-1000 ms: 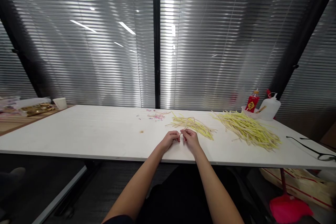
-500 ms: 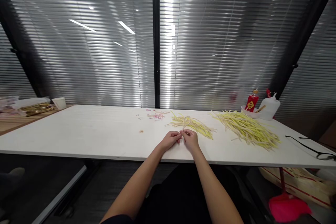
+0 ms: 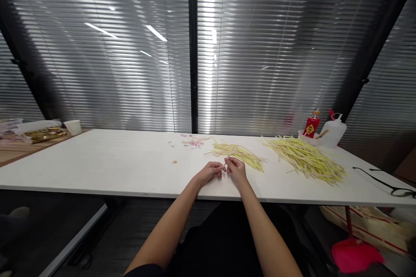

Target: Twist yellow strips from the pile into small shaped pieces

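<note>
Since the right hand rose, pale strand exposed, pinched

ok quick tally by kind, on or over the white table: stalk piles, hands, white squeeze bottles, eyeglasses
Stalk piles: 2 (smaller pile, larger pile)
Hands: 2 (left hand, right hand)
White squeeze bottle: 1
Eyeglasses: 1 pair
Total: 6
</note>
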### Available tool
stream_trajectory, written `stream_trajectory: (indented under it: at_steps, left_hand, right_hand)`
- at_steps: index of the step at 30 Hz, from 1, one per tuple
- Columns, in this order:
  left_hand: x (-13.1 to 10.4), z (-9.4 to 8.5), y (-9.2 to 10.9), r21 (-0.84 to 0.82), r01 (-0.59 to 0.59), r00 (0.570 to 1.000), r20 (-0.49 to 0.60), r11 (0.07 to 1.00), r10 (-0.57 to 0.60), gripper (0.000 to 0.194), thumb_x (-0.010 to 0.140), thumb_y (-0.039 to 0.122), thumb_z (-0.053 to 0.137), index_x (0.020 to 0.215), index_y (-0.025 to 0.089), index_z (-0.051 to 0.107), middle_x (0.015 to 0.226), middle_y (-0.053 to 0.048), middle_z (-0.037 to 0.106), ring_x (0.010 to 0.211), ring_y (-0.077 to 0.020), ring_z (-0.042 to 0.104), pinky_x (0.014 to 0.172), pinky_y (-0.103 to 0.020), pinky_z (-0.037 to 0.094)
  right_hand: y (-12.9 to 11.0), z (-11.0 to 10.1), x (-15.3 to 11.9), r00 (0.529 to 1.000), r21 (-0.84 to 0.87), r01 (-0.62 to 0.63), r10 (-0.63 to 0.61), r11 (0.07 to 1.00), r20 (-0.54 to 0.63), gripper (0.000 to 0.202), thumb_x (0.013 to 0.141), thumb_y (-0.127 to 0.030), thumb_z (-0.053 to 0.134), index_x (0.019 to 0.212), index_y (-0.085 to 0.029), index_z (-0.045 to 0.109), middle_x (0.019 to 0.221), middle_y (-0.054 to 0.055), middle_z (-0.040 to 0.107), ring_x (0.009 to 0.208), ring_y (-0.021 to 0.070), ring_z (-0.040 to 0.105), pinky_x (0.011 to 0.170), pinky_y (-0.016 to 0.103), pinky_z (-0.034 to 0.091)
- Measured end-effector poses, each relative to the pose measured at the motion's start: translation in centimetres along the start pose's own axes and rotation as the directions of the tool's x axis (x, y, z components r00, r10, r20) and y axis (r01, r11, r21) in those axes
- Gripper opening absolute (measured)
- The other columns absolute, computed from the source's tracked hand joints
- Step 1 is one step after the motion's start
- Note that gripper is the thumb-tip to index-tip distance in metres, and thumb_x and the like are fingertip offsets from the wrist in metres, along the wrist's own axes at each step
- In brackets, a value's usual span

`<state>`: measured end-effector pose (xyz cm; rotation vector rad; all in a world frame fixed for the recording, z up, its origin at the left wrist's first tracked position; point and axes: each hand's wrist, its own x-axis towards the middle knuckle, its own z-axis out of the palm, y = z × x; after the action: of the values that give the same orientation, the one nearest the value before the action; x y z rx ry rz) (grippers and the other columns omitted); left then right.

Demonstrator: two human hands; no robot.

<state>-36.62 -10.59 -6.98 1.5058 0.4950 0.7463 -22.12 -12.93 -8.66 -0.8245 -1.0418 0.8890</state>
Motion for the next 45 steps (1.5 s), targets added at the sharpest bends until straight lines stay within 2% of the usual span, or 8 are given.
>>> stream_trajectory:
  at_steps: [7,14,19,26,29,32,39,45]
  left_hand:
    - [0.1,1.0,0.5,0.084,-0.022,1.000,-0.002,0.996,0.022,0.035,0.073,0.046,0.064,0.075,0.011,0.064,0.058,-0.002,0.057,0.058,-0.0117,0.050,0.067,-0.026,0.038]
    - [0.1,1.4,0.8,0.172,-0.099,0.995,0.007,0.980,0.099,0.043,0.079,0.052,0.053,0.066,0.012,0.059,0.061,-0.002,0.056,0.061,-0.0116,0.050,0.068,-0.025,0.039]
    - [0.2,1.1,0.3,0.138,-0.079,0.992,-0.083,0.987,0.091,0.038,0.074,0.050,0.060,0.073,0.012,0.059,0.055,0.001,0.052,0.054,-0.0102,0.046,0.059,-0.024,0.037]
    - [0.1,1.1,0.2,0.205,-0.027,0.994,-0.102,0.978,0.049,0.036,0.073,0.047,0.060,0.075,0.011,0.063,0.051,0.002,0.048,0.049,-0.0092,0.042,0.054,-0.023,0.031]
    - [0.0,1.1,0.2,0.200,-0.021,0.994,-0.101,0.980,0.042,0.034,0.074,0.044,0.059,0.076,0.011,0.064,0.050,0.002,0.047,0.048,-0.0084,0.039,0.052,-0.023,0.027]
    - [0.0,0.9,0.1,0.185,-0.016,0.995,-0.091,0.983,0.034,0.032,0.075,0.042,0.058,0.076,0.011,0.063,0.048,0.004,0.042,0.047,-0.0077,0.035,0.051,-0.023,0.023]
    - [0.1,0.7,0.0,0.030,-0.002,0.994,-0.105,1.000,0.005,0.029,0.073,0.040,0.060,0.066,0.013,0.053,0.053,0.005,0.038,0.047,-0.0056,0.026,0.049,-0.023,0.016]
    - [0.2,0.6,-0.2,-0.007,-0.014,0.996,-0.092,1.000,0.013,0.028,0.073,0.040,0.059,0.066,0.014,0.052,0.051,0.006,0.032,0.046,-0.0056,0.022,0.049,-0.024,0.013]
  right_hand:
    - [0.4,-0.2,0.0,0.999,-0.041,0.022,-0.023,0.999,-0.036,0.029,0.071,-0.044,0.068,0.064,-0.018,0.057,0.047,-0.006,0.045,0.041,0.0088,0.038,0.042,0.023,0.030]
    - [0.0,0.2,-0.2,0.991,0.000,-0.035,0.034,0.999,0.132,0.029,0.072,-0.045,0.064,0.064,-0.019,0.057,0.046,-0.004,0.048,0.036,0.0118,0.044,0.038,0.024,0.032]
    - [-0.2,0.1,-0.3,0.997,-0.103,0.041,-0.034,0.994,0.066,0.029,0.070,-0.046,0.067,0.065,-0.018,0.060,0.053,-0.002,0.053,0.045,0.0112,0.046,0.044,0.023,0.035]
    - [0.3,0.0,0.0,0.998,-0.091,-0.019,0.013,0.996,-0.066,0.037,0.069,-0.053,0.067,0.066,-0.017,0.058,0.050,-0.002,0.049,0.045,0.0114,0.043,0.043,0.023,0.032]
    - [0.6,-0.1,0.2,0.994,-0.062,-0.036,0.029,0.997,-0.108,0.038,0.067,-0.053,0.068,0.073,-0.017,0.060,0.044,-0.006,0.043,0.039,0.0094,0.036,0.040,0.023,0.026]
    - [0.5,-0.2,0.2,0.995,-0.018,-0.046,0.044,0.999,-0.089,0.035,0.066,-0.051,0.070,0.067,-0.018,0.057,0.040,-0.008,0.036,0.036,0.0075,0.029,0.038,0.023,0.022]
    - [-0.3,0.0,-0.2,0.999,0.010,-0.036,0.036,0.999,0.035,0.031,0.061,-0.041,0.076,0.074,-0.017,0.061,0.055,-0.005,0.051,0.041,0.0069,0.037,0.041,0.021,0.029]
    - [-0.4,-0.1,-0.3,1.000,-0.044,-0.017,0.018,0.999,0.015,0.029,0.064,-0.041,0.073,0.064,-0.016,0.059,0.052,-0.004,0.051,0.042,0.0075,0.038,0.042,0.021,0.031]
